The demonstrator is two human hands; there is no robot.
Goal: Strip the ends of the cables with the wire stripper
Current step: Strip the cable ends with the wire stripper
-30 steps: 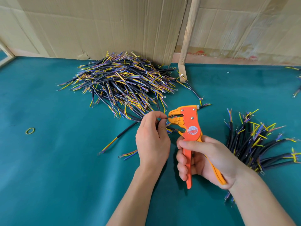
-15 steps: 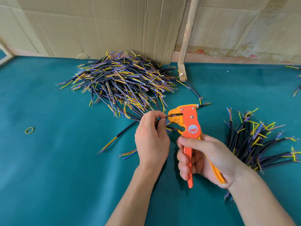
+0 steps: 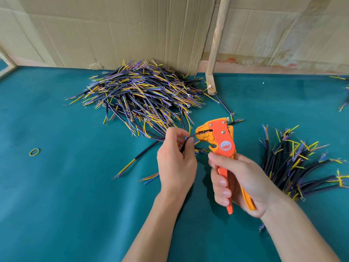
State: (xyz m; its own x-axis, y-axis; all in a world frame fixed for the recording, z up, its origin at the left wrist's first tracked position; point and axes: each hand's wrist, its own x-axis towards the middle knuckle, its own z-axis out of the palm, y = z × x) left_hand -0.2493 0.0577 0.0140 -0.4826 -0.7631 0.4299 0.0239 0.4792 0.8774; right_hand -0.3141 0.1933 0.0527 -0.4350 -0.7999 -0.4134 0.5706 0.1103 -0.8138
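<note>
Left hand (image 3: pixel 176 163) pinches a black cable (image 3: pixel 184 146) between thumb and fingertips, one thin core fed into the mouth of the wire stripper (image 3: pixel 219 140). Right hand (image 3: pixel 239 182) is wrapped round the orange handles, tool upright above the green table (image 3: pixel 75 205). Big cable pile (image 3: pixel 139 97) sits behind against the cardboard wall (image 3: pixel 113 31); smaller cable bunch (image 3: pixel 294 163) on the right. Yellow rubber band (image 3: pixel 34 152) lies well off to the left.

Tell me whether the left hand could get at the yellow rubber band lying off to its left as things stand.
Probably yes, though not at once. The rubber band lies alone on bare green cloth with nothing between it and the left hand, but that hand pinches a cable fed into the wire stripper.
</note>
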